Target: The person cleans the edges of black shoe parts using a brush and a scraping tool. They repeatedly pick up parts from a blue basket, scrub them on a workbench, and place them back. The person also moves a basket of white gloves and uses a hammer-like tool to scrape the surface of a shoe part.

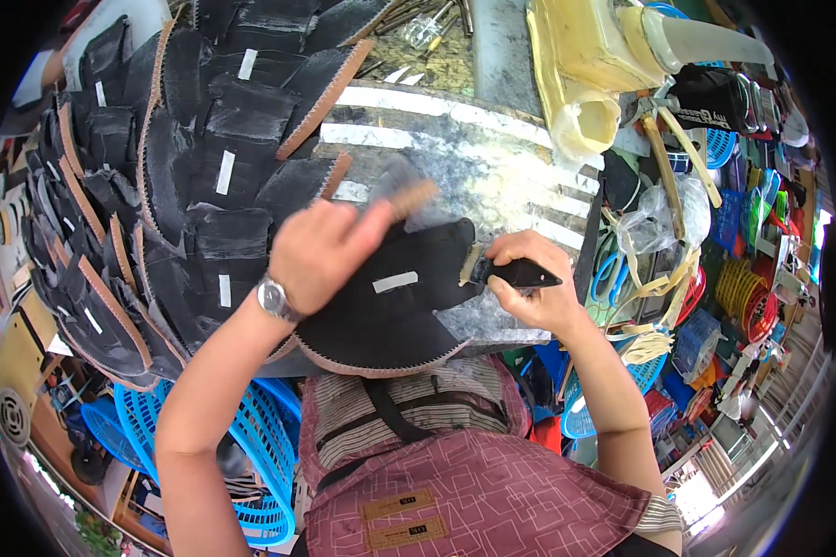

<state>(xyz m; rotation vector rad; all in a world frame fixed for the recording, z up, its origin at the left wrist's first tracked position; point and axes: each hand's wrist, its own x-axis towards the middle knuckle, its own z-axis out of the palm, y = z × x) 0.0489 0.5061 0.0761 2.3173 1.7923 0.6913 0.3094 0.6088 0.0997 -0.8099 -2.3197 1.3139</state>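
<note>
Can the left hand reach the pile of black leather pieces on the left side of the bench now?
Probably yes. The left hand rests on the black leather piece being worked, right beside the pile of black leather pieces. Nothing stands between them, though the hand would have to let go of that piece first.

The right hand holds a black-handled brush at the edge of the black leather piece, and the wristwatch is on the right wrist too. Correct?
Not quite: the head view shows the wristwatch on the left wrist. The right hand does hold the black-handled brush at the black leather piece.
</note>
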